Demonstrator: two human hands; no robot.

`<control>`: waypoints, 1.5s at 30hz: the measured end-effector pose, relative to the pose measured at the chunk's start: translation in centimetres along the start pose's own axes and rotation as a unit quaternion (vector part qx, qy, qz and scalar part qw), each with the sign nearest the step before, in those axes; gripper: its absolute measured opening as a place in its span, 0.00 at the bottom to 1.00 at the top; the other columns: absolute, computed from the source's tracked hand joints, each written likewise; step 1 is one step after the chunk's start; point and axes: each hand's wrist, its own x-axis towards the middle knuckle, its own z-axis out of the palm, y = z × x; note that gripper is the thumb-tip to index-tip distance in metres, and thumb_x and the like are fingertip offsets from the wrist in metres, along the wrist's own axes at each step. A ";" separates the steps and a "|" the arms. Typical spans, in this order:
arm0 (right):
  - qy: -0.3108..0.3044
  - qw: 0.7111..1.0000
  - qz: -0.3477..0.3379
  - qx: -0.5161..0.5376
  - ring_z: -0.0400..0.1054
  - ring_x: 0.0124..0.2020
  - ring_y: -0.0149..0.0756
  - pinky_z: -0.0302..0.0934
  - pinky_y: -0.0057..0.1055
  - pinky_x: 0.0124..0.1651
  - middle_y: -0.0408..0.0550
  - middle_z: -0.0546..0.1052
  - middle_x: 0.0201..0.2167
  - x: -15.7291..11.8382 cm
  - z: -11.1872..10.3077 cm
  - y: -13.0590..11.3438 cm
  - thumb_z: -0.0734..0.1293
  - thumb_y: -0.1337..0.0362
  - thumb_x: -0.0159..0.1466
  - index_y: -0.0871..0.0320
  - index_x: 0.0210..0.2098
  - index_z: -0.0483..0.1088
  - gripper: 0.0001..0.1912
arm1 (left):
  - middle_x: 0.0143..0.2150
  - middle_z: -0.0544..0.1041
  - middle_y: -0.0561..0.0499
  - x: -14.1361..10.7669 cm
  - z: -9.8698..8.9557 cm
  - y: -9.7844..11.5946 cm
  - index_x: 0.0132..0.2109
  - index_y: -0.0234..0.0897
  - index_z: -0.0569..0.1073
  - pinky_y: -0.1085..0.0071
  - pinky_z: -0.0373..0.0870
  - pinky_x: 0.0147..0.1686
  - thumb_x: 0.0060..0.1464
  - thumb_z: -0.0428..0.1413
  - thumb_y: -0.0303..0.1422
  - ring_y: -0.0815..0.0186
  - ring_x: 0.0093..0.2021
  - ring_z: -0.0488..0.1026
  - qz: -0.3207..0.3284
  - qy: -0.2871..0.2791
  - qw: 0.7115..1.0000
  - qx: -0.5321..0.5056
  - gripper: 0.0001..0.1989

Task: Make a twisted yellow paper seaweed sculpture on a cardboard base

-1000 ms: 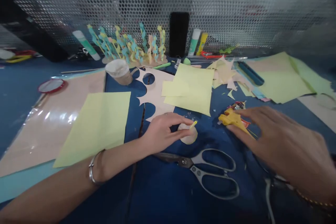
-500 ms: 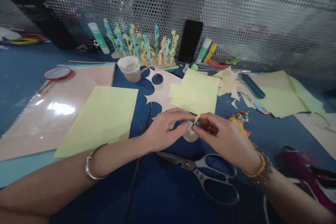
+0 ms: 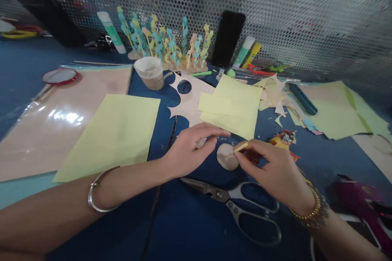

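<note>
A small pale paper disc (image 3: 227, 157) lies on the blue table between my hands. My right hand (image 3: 269, 161) pinches a thin yellow strip (image 3: 241, 147) at the disc's right edge; one end of the strip reaches over the disc. To the disc's left is my left hand (image 3: 192, 147), its thumb and index finger apart with nothing between them. A bit of pale paper shows beneath its fingers. Large scissors (image 3: 228, 197) lie just below the disc, blades pointing left.
Yellow sheets (image 3: 234, 106) and a cut-out pink sheet (image 3: 194, 100) lie beyond my hands. Behind them stand a paper cup (image 3: 150, 74), curled paper stems (image 3: 171, 49), a phone (image 3: 228, 38) and glue sticks. A purple glue gun (image 3: 361, 202) sits right.
My right hand has moved right, with the yellow strip now tilted flatter. My left fingers have come away from the disc, which now shows almost whole. The camera view has shifted slightly.
</note>
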 end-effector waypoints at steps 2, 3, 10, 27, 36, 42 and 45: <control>-0.004 1.000 0.009 0.000 0.66 0.23 0.30 0.60 0.28 0.28 0.40 0.73 0.23 0.0 0.1 0.0 0.64 0.64 0.60 0.54 0.32 0.72 0.05 | 0.42 0.78 0.50 0.0 0.0 -0.1 0.45 0.40 0.75 0.68 0.72 0.44 0.56 0.48 0.22 0.67 0.43 0.74 -0.002 0.003 1.000 0.001 0.15; -0.005 1.000 0.012 0.000 0.66 0.23 0.30 0.60 0.29 0.28 0.40 0.73 0.23 0.1 0.1 0.0 0.64 0.64 0.60 0.53 0.32 0.72 0.05 | 0.42 0.78 0.50 0.0 0.1 -0.2 0.45 0.40 0.75 0.69 0.71 0.44 0.56 0.48 0.22 0.67 0.43 0.74 -0.004 0.003 1.000 0.000 0.15; -0.012 0.999 0.029 -0.003 0.66 0.23 0.31 0.59 0.30 0.28 0.40 0.73 0.22 0.1 0.1 0.2 0.64 0.62 0.59 0.52 0.32 0.72 0.05 | 0.42 0.78 0.50 0.0 0.1 -0.2 0.45 0.39 0.75 0.70 0.71 0.44 0.57 0.48 0.22 0.68 0.44 0.74 -0.010 -0.001 1.000 -0.002 0.14; -0.001 1.000 0.020 -0.010 0.65 0.23 0.30 0.59 0.29 0.28 0.40 0.73 0.24 0.1 0.1 0.7 0.64 0.62 0.60 0.53 0.30 0.72 0.05 | 0.18 0.55 0.58 -0.4 0.0 -0.6 0.22 0.38 0.58 0.72 0.52 0.18 0.64 0.44 0.37 0.73 0.19 0.52 -0.053 0.174 0.977 -0.109 0.21; 0.017 0.999 -0.008 -0.042 0.65 0.22 0.30 0.58 0.29 0.27 0.39 0.71 0.21 0.0 0.1 0.6 0.63 0.62 0.60 0.54 0.31 0.72 0.06 | 0.22 0.52 0.61 0.0 -0.7 -0.3 0.52 0.41 0.61 0.72 0.56 0.23 0.58 0.51 0.28 0.70 0.21 0.55 0.034 0.246 0.968 0.024 0.15; 0.024 0.998 -0.022 -0.045 0.65 0.22 0.30 0.58 0.28 0.27 0.39 0.71 0.20 -0.1 0.3 0.6 0.63 0.61 0.61 0.54 0.33 0.72 0.07 | 0.29 0.68 0.54 0.2 -0.5 -0.2 0.51 0.48 0.71 0.63 0.56 0.37 0.59 0.51 0.41 0.65 0.30 0.65 0.141 -0.022 0.915 0.376 0.14; 0.022 0.998 -0.026 -0.044 0.65 0.23 0.30 0.58 0.28 0.27 0.39 0.71 0.21 -0.1 0.3 0.6 0.63 0.62 0.60 0.54 0.33 0.72 0.06 | 0.27 0.67 0.54 0.0 -0.4 0.1 0.37 0.45 0.77 0.63 0.55 0.38 0.60 0.51 0.37 0.67 0.29 0.65 0.147 -0.002 0.939 0.312 0.10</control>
